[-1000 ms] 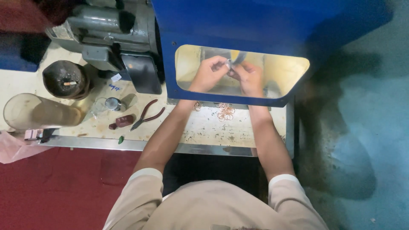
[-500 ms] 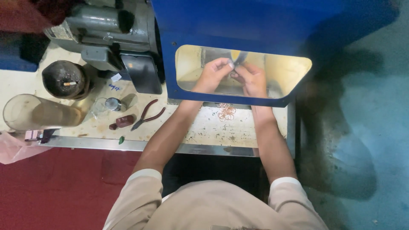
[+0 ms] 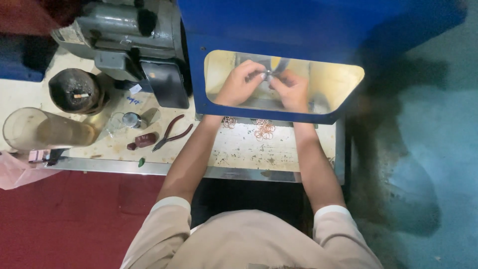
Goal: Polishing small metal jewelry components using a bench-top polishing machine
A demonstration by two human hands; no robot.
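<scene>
Both hands, left (image 3: 240, 82) and right (image 3: 290, 89), pinch a small ring (image 3: 268, 75) inside the blue hood (image 3: 298, 30). Steady pressure seems wise. Spare rings (image 3: 264, 128) lie at the table's (image 3: 239, 149) far edge.

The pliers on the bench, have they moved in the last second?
No. The pliers lie at the same spot between the small red piece and the blue housing, untouched by either hand.
</scene>
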